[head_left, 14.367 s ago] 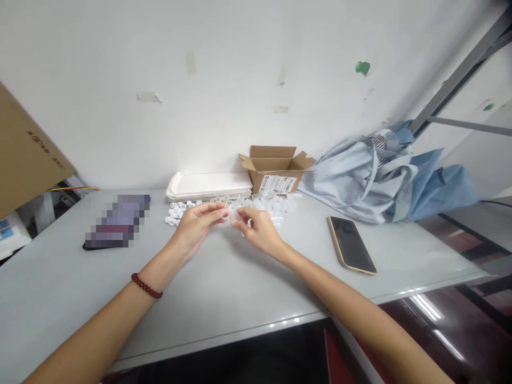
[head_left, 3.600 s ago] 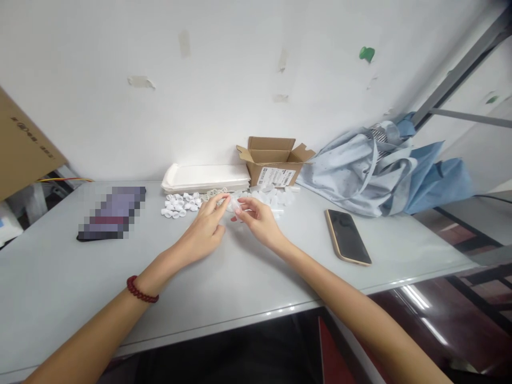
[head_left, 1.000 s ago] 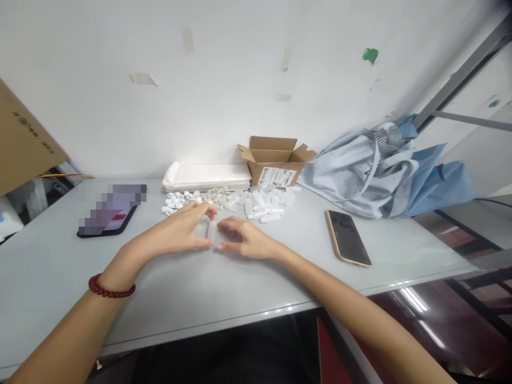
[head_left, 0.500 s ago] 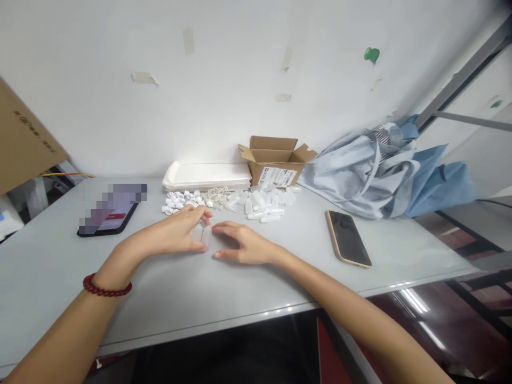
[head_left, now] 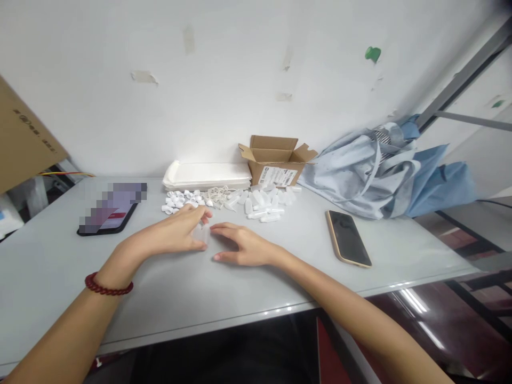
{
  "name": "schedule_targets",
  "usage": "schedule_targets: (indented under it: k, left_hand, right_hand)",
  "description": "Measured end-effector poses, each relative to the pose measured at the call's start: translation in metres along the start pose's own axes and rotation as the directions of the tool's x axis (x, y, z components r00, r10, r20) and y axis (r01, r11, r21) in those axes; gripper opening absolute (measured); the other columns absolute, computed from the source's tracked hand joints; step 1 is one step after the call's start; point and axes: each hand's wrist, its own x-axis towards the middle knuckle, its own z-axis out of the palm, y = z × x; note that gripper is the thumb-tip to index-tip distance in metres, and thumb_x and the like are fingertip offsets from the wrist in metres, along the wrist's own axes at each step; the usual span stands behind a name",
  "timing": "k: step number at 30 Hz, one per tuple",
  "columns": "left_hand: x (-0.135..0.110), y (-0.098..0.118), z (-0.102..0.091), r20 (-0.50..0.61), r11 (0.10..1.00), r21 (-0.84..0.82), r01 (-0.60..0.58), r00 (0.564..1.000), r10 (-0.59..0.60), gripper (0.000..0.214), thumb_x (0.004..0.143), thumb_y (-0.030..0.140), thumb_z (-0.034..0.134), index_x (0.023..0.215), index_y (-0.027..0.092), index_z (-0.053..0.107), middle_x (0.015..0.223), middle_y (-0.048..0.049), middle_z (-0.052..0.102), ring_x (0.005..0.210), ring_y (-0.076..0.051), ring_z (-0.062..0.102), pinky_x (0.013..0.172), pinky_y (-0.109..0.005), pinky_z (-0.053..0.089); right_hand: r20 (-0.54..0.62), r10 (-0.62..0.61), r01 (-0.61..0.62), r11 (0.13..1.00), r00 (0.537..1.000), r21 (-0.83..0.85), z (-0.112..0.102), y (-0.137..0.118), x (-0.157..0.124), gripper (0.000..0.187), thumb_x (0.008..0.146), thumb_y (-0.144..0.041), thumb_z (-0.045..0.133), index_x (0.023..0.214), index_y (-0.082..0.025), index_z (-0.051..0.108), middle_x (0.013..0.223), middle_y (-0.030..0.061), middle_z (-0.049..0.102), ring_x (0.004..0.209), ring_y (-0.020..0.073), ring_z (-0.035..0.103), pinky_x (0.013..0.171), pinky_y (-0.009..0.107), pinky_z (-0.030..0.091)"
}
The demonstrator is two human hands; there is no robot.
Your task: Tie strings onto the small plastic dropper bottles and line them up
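Observation:
My left hand (head_left: 168, 234) rests low on the grey table (head_left: 240, 288), its thumb and fingers pinched round a small translucent plastic vial (head_left: 202, 233) that stands on the surface. My right hand (head_left: 240, 246) lies beside it, fingers loosely spread and curved, the fingertips just right of the vial and holding nothing. A red bead bracelet (head_left: 108, 285) is on my left wrist. Behind the hands lie a heap of small white caps (head_left: 180, 200) and a pile of several more vials (head_left: 264, 202).
An open cardboard box (head_left: 276, 165) and a stack of white trays (head_left: 208, 176) stand against the wall. One phone (head_left: 349, 237) lies to the right, another (head_left: 110, 210) to the left. Blue cloth (head_left: 384, 170) is heaped at the back right. The table edge runs near me.
Both hands came down from the pile to the table nearer me. The vial passed into my left hand's pinch, and my right hand let go and spread beside it.

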Motion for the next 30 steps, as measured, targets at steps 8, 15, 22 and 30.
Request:
schedule_targets:
  k: [8, 15, 22, 30]
  left_hand:
    - [0.004, 0.001, 0.001, -0.110, 0.999, -0.041, -0.004, 0.994, -0.001, 0.054, 0.073, 0.058, 0.060, 0.112, 0.021, 0.058, 0.112, -0.0109, 0.061, 0.108, -0.031, 0.054, 0.086, -0.038, 0.045]
    - [0.030, 0.001, 0.014, -0.365, 0.990, 0.090, -0.110, 0.921, 0.136, 0.038, 0.089, 0.029, 0.033, 0.107, 0.013, 0.062, 0.111, -0.0136, 0.062, 0.108, -0.029, 0.051, 0.097, -0.045, 0.040]
    - [0.050, 0.007, 0.024, -0.285, 0.946, 0.263, -0.192, 0.921, 0.266, 0.041, 0.090, 0.022, 0.031, 0.115, 0.017, 0.064, 0.136, -0.0091, 0.053, 0.121, -0.031, 0.040, 0.101, -0.050, 0.036]
    - [0.048, 0.017, 0.027, -0.134, 0.910, 0.399, -0.113, 0.974, 0.180, 0.045, 0.094, 0.029, 0.028, 0.123, 0.015, 0.058, 0.145, -0.0124, 0.043, 0.133, -0.036, 0.029, 0.101, -0.060, 0.031]
  right_hand:
    - [-0.016, -0.015, 0.015, 1.000, 1.000, -0.005, 0.000, 0.000, 0.000, 0.056, 0.082, -0.033, 0.066, 0.130, -0.006, 0.053, 0.137, 0.0194, 0.051, 0.127, 0.0262, 0.049, 0.107, 0.039, 0.039]
    - [-0.125, -0.018, 0.017, 1.000, 0.992, -0.008, 0.002, 0.004, 0.003, 0.043, 0.082, -0.030, 0.066, 0.120, -0.012, 0.060, 0.127, 0.0153, 0.059, 0.115, 0.0240, 0.057, 0.098, 0.038, 0.045]
    - [-0.490, 0.228, -0.398, 0.875, 0.841, -0.276, -0.019, 0.021, 0.007, 0.024, 0.091, -0.020, 0.049, 0.108, -0.015, 0.065, 0.103, 0.0094, 0.067, 0.091, 0.0195, 0.059, 0.080, 0.031, 0.045]
    - [-0.398, 0.275, -0.478, 0.619, 0.875, -0.623, -0.023, 0.027, 0.006, 0.033, 0.090, -0.025, 0.048, 0.118, -0.017, 0.064, 0.115, 0.0162, 0.056, 0.106, 0.0297, 0.046, 0.089, 0.040, 0.038]
